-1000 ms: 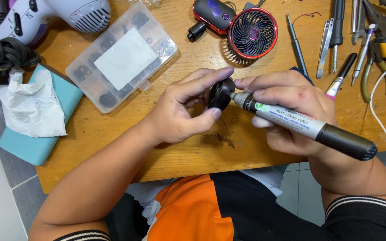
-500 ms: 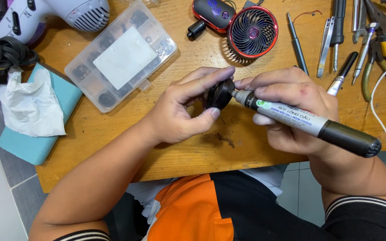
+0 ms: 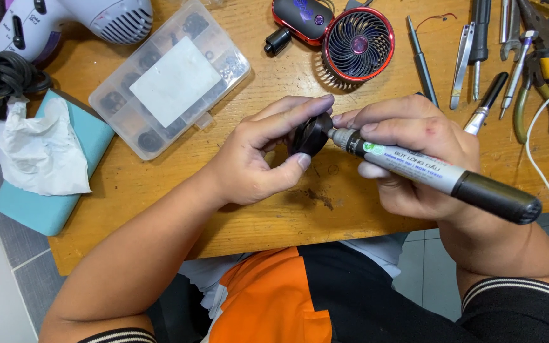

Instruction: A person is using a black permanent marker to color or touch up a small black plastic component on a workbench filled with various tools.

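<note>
The left hand (image 3: pixel 255 159) pinches a small dark round part (image 3: pixel 311 135) between thumb and fingers, just above the wooden table (image 3: pixel 160 190); the right hand (image 3: pixel 414 152) is closed around a thick marker (image 3: pixel 427 171), whose tip touches the part; the step in hand seems to be marking the part, and the next stroke calls for a steady part and light pressure; behind the hands lie a clear parts box (image 3: pixel 169 82), a small red fan (image 3: pixel 357 44) and a row of hand tools (image 3: pixel 509 57); a hair dryer (image 3: pixel 77 22) and a crumpled tissue (image 3: pixel 36 149) rest at the left; nothing stands between the hands; the tools are near the right hand.
</note>
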